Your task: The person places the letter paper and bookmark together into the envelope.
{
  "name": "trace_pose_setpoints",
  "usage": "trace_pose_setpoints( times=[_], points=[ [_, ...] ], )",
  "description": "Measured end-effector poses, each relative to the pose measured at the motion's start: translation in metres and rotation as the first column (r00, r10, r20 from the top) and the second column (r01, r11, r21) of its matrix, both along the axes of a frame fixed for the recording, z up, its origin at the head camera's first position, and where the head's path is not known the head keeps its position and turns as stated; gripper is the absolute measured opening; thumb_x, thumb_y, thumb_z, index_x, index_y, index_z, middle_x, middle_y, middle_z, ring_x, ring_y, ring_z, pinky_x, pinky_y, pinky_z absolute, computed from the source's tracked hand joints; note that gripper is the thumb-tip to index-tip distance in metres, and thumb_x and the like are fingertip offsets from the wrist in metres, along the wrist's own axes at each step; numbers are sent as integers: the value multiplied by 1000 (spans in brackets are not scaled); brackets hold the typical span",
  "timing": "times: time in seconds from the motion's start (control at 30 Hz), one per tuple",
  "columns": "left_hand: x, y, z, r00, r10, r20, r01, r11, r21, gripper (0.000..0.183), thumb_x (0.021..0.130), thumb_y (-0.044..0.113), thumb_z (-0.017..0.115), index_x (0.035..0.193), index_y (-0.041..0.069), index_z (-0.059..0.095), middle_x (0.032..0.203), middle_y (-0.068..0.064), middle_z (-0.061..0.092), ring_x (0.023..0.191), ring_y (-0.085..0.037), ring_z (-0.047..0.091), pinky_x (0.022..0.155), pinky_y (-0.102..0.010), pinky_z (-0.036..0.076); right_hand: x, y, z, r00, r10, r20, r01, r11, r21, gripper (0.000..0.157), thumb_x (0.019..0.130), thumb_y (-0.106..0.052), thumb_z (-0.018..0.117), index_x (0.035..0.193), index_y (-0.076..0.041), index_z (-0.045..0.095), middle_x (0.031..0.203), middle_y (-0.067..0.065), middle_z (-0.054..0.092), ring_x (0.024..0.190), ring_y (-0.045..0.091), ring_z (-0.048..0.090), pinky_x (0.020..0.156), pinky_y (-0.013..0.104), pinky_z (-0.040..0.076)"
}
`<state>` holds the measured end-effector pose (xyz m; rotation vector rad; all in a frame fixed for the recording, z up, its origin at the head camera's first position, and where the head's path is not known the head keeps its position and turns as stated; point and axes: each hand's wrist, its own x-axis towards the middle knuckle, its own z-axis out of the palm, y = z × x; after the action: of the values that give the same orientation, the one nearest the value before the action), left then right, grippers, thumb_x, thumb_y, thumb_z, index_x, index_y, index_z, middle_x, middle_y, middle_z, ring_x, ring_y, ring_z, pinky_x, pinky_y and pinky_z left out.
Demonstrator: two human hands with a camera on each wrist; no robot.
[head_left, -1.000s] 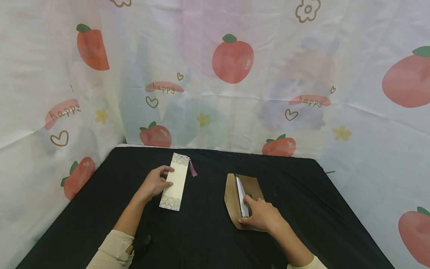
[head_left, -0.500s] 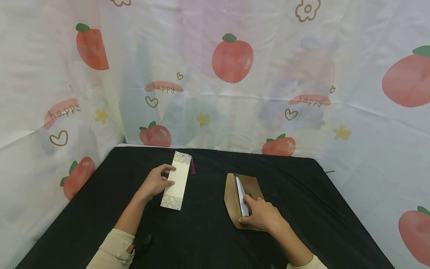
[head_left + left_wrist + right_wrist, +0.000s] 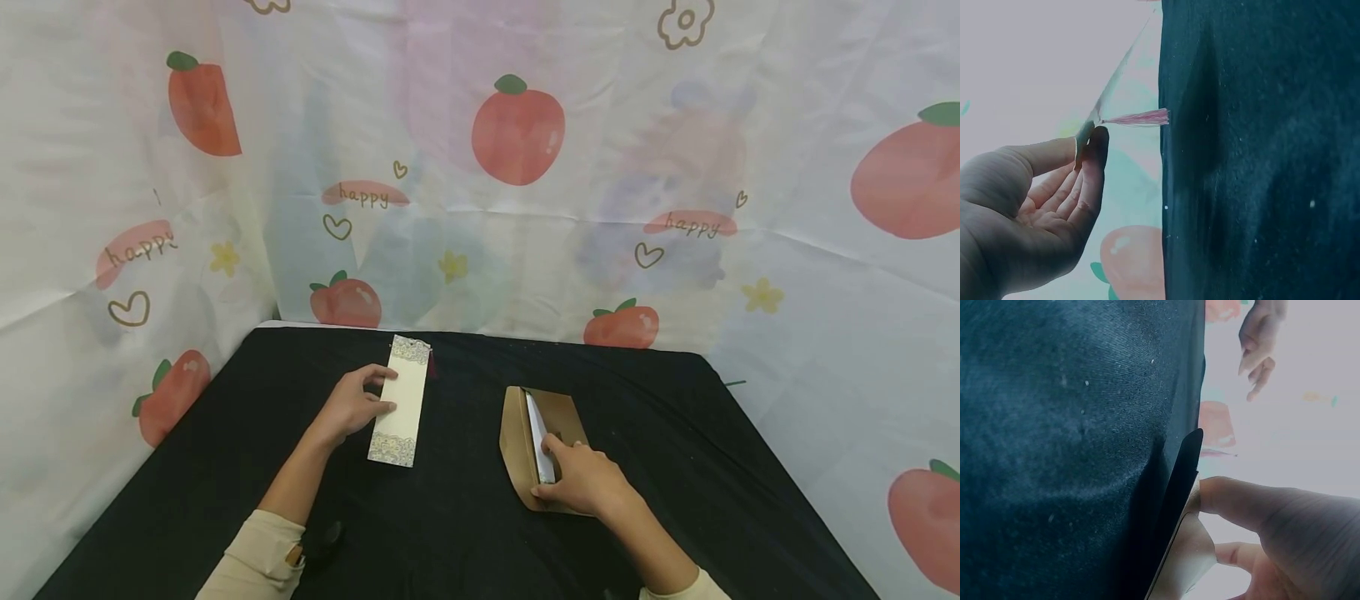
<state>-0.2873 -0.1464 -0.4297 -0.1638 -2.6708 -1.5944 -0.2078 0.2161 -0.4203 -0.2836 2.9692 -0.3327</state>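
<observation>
My left hand pinches a pale bookmark by its left long edge, above the table. Both ends of the bookmark carry a lacy printed band. From its top hangs a tassel, pink in the left wrist view and dark against the cloth in the head view. Over on the right, my right hand grips a brown paper envelope at its near side, thumb on one face. White paper shows in the envelope's open mouth. The right wrist view shows the envelope edge-on, tilted, its far fingers partly hidden.
A black cloth covers the table under both hands. Behind and at both sides hangs a white curtain printed with fruit, hearts and "happy". A small dark object lies beside the left sleeve, its kind unclear.
The left hand has drifted slightly right and away with the bookmark, which stands a bit more upright. Its tassel has swung closer to the bookmark's edge. The right hand and envelope have stayed put.
</observation>
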Motion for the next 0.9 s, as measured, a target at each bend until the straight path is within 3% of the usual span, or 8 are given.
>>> trace_pose_setpoints(
  times=[0.3, 0.9],
  points=[
    [0, 6, 0, 1000, -16, 17, 16, 1000, 23, 45, 88, -4, 79, 130, 2, 65, 122, -18, 61, 92, -27, 72, 81, -41, 56, 0, -1, 1, 1000, -5, 4, 5, 1000, -2, 68, 79, -47, 89, 132, -16, 61, 108, 17, 64, 88, 37, 64, 67, 57, 52],
    [1, 16, 3, 999, -45, -7, 45, 999, 0, 45, 87, -4, 80, 130, 3, 66, 120, -16, 63, 94, -28, 71, 82, -42, 57, 0, 0, 0, 1000, 1, -6, -1, 1000, 0, 67, 79, -46, 89, 131, -16, 61, 108, 18, 64, 89, 38, 64, 67, 58, 52]
  ],
)
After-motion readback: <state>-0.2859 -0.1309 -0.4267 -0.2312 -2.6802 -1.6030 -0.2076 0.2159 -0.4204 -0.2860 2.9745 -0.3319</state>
